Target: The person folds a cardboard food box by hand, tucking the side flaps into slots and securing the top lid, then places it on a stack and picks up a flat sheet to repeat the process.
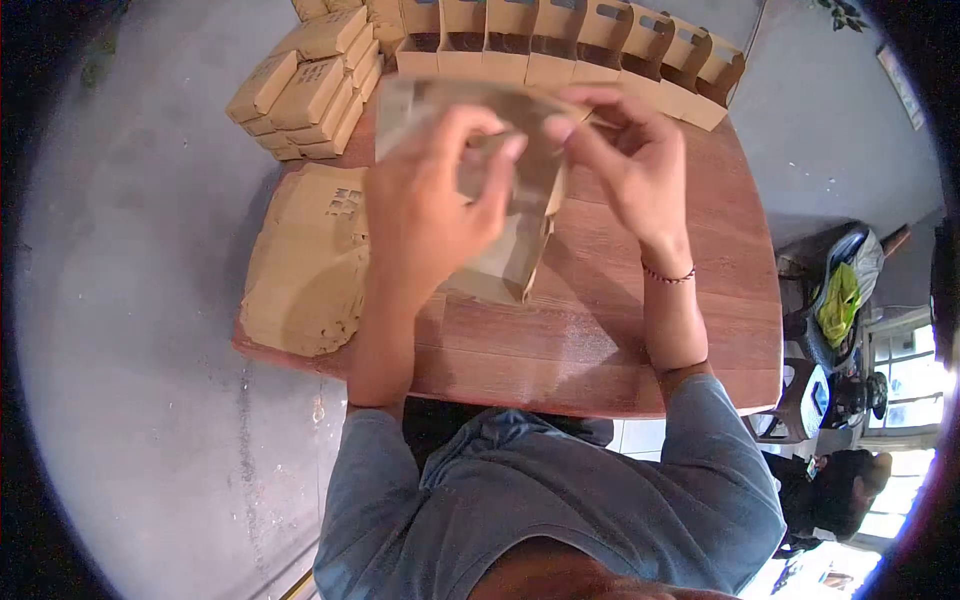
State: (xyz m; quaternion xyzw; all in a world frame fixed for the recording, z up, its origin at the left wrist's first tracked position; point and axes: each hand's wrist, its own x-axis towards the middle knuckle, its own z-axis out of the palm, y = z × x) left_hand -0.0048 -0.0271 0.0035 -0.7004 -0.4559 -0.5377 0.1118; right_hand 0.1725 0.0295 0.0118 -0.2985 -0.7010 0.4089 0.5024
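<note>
A partly folded brown cardboard box [500,245] is in front of me over the wooden table, its inside facing up. My left hand [435,195] is over the box's left part, thumb and fingers curled with a gap between them, slightly blurred. At the box's upper right edge is my right hand [630,150], its fingers bent around the edge and its thumb pointing inward. A stack of flat cardboard sheets [300,260] with dark print lies left of the box, partly hidden by my left forearm.
Folded boxes [310,95] are piled at the table's back left. Several open cartons with handle holes [590,45] stand in a row along the back edge of the table [690,330]. At the lower right are a chair [800,400] and a person [845,490].
</note>
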